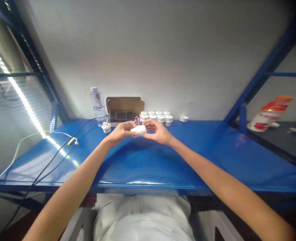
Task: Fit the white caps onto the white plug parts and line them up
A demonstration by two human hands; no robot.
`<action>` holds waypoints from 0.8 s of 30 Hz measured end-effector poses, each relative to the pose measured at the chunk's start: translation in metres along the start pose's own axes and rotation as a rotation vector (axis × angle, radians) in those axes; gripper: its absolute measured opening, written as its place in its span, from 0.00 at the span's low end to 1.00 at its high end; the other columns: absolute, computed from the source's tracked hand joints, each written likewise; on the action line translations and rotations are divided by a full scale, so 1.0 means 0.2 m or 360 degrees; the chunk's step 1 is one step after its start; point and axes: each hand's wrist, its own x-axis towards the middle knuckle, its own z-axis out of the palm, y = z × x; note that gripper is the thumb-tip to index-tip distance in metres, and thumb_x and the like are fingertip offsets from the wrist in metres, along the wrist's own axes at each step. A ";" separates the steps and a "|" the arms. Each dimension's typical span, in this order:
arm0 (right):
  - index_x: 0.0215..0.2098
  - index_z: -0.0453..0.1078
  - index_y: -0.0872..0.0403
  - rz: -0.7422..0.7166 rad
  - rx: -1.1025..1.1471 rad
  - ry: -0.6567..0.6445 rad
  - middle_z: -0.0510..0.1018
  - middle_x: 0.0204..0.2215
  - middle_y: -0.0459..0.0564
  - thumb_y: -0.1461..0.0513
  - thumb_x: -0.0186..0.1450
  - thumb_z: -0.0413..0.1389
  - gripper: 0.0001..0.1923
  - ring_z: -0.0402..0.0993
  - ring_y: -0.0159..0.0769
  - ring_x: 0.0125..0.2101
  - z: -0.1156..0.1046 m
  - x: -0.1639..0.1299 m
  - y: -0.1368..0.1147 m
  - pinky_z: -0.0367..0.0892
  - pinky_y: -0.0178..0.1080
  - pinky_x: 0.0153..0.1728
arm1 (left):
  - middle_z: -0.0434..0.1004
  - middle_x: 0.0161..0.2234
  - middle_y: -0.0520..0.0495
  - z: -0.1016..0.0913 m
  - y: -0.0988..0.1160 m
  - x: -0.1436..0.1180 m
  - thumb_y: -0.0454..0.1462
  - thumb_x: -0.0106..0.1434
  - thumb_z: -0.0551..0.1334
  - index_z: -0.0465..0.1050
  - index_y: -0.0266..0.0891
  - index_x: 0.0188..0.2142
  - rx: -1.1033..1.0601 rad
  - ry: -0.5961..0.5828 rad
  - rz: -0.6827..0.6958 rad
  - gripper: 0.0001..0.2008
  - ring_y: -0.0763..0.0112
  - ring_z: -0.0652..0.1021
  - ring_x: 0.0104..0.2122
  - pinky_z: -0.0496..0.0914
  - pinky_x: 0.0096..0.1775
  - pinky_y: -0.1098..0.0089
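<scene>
A glossy blue worktop (213,157) is set against a plain pale wall (148,50). Blue steel shelving posts (261,75) are seen at either side of the worktop. Left of the worktop, a window with blinds (2,110) is crossed by a bright light strip (24,103).

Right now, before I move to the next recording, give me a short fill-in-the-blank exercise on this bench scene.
1. Both hands, the left hand and the right hand, hold one small ____ part between them.
2. The water bottle stands to the ____ of the cardboard box.
3. The bench top is painted ____.
4. The white caps are lined up in ____ rows.

Missing words: white; left; blue; two
</scene>
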 end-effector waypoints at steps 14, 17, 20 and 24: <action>0.45 0.74 0.48 -0.0326 -0.0404 0.0127 0.78 0.48 0.51 0.62 0.58 0.64 0.16 0.75 0.47 0.51 0.02 -0.02 -0.06 0.69 0.50 0.55 | 0.77 0.37 0.46 0.02 0.03 -0.02 0.51 0.56 0.70 0.75 0.35 0.42 -0.0048 0.0049 -0.0069 0.23 0.71 0.78 0.33 0.74 0.40 0.66; 0.45 0.75 0.47 -0.0276 -0.0416 0.0156 0.78 0.48 0.51 0.60 0.58 0.66 0.17 0.76 0.47 0.49 0.03 -0.02 -0.08 0.74 0.48 0.49 | 0.77 0.38 0.45 0.04 0.05 -0.02 0.52 0.58 0.68 0.76 0.35 0.42 -0.0071 0.0047 -0.0015 0.23 0.71 0.77 0.34 0.74 0.41 0.66; 0.49 0.74 0.48 -0.0003 -0.0229 0.0181 0.81 0.42 0.50 0.56 0.54 0.69 0.24 0.79 0.45 0.41 0.03 -0.01 -0.06 0.77 0.46 0.42 | 0.77 0.40 0.45 0.06 0.05 -0.02 0.51 0.57 0.70 0.76 0.35 0.43 -0.0104 0.0085 0.0034 0.23 0.68 0.78 0.38 0.74 0.43 0.65; 0.52 0.73 0.49 -0.0080 -0.0281 0.0252 0.81 0.44 0.52 0.55 0.57 0.68 0.25 0.80 0.44 0.40 0.04 -0.02 -0.04 0.77 0.47 0.44 | 0.77 0.37 0.46 0.06 0.05 -0.01 0.49 0.58 0.69 0.77 0.35 0.42 -0.0142 0.0163 0.0065 0.21 0.71 0.77 0.36 0.74 0.39 0.69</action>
